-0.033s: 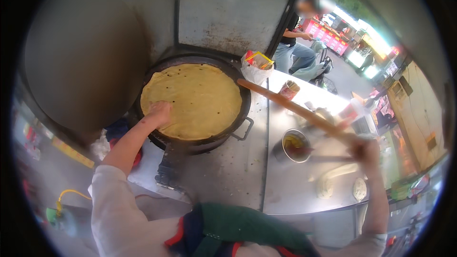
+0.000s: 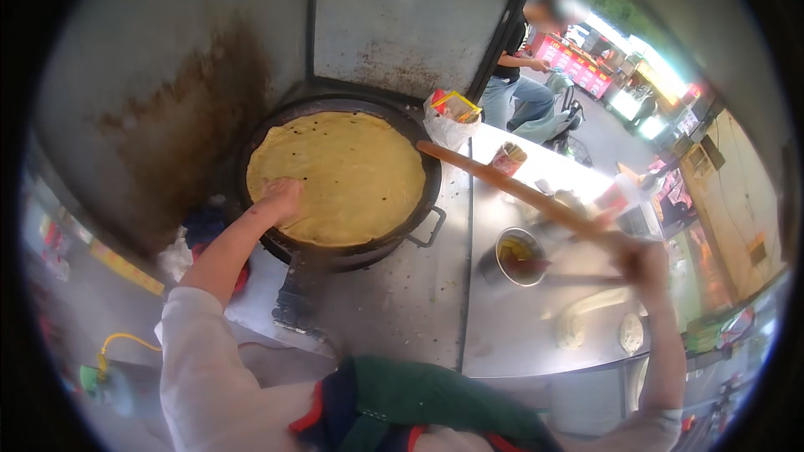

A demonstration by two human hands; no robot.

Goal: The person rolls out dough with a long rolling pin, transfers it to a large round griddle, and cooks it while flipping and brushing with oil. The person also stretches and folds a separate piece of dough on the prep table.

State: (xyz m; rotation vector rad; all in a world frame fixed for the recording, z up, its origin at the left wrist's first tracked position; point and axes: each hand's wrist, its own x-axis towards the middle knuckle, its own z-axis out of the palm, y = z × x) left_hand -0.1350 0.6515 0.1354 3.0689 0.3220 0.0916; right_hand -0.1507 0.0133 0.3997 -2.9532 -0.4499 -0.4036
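Note:
A wide, round, pale yellow flatbread [image 2: 356, 172] with small dark specks lies in a large black round pan [image 2: 430, 169]. My left hand [image 2: 283, 199] rests on the bread's lower left part, its fingers curled closed against it. Their tips are hidden, so I cannot tell if they pinch the dough or only press on it. Off to the right, my right hand [image 2: 646, 264] is closed round the near end of a long wooden rolling pin [image 2: 519, 190]. The pin slants up to the left over the counter, its far tip close to the pan's right rim.
On the steel counter [image 2: 402, 310] stands a metal pot [image 2: 489, 271] with yellowish contents, a long handle sticking out rightward. Whitish round lumps [image 2: 631, 332] lie farther right. Behind are a cup of sticks [image 2: 507, 159] and a white bag [image 2: 452, 119]. A person [image 2: 526, 88] sits outside.
A large, blurred grey round shape that covered the left wall is gone, and the brown stain there shows now. Both hands, the flatbread and the rolling pin have hardly moved.

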